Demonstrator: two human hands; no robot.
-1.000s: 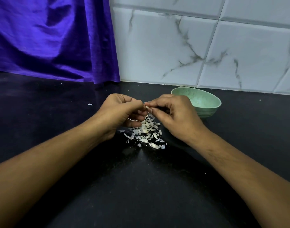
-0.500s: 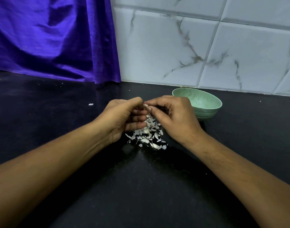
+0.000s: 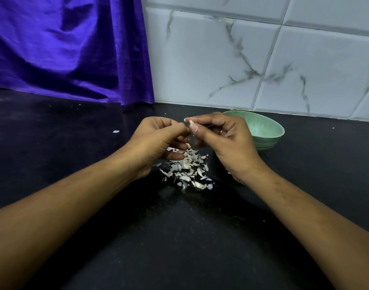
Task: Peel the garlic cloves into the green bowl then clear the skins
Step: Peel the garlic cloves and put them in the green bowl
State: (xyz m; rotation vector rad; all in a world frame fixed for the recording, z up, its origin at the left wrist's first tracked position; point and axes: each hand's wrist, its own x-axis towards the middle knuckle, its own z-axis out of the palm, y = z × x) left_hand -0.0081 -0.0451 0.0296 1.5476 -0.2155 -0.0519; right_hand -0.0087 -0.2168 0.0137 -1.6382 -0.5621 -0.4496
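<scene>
left grip (image 3: 158, 141): fingers curled | right grip (image 3: 223, 139): thumb-forefinger pinch | forearms converging

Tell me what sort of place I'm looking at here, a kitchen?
Most likely a home kitchen counter: a dark, stone-like countertop meets marble-patterned wall tiles, and a green bowl stands near a pile of garlic skins. The right hand pinches a garlic clove.

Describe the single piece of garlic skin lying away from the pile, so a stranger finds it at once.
Find the purple curtain; on the black counter below its right edge, left of the left hand, lies one small white flake. Unlike the skins heaped beside that hand, it lies alone.
</scene>
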